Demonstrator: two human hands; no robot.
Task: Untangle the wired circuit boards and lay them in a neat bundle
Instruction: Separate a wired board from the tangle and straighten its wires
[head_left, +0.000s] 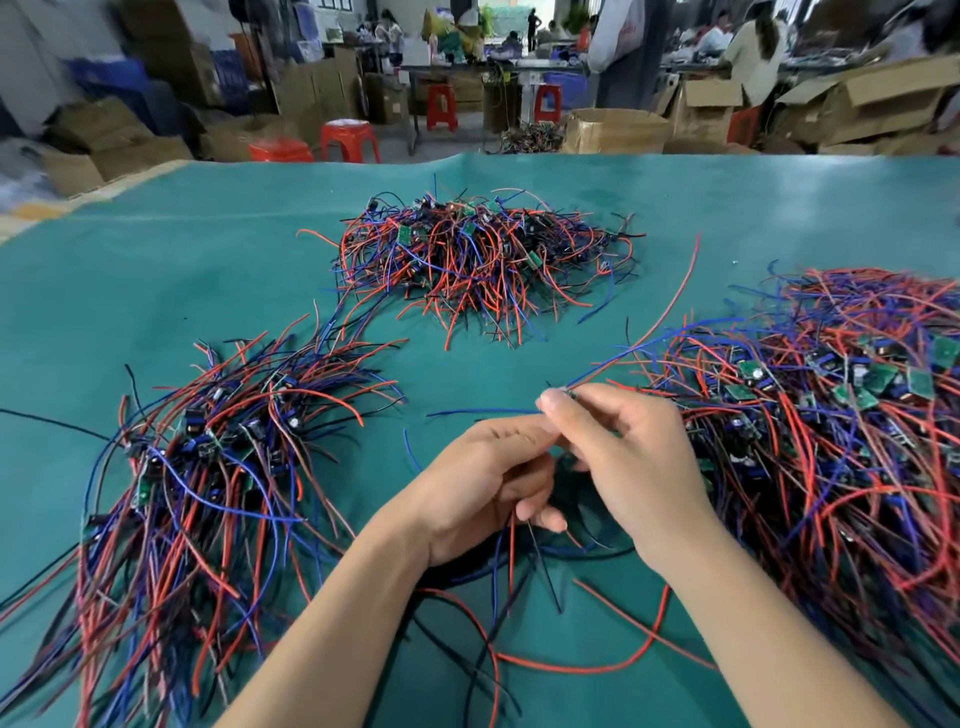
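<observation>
Both hands, left hand (488, 478) and right hand (623, 457), pinch one wire strand (649, 343) at the table's (156, 260) near edge among three wire piles (483, 260).

Green mat-covered table (156, 291) carries three heaps of wired circuit boards with red, blue and black leads: combed-out bundle (208, 493) near left, tangled heap (483, 260) far centre, big heap (841, 441) right. Left hand (483, 483) and right hand (623, 457) sit touching near centre, between left bundle and right heap. Loose red, blue and black wires (519, 613) lie under the wrists. Red plastic stools (348, 140) and brown cardboard boxes (613, 130) stand behind the far edge.
</observation>
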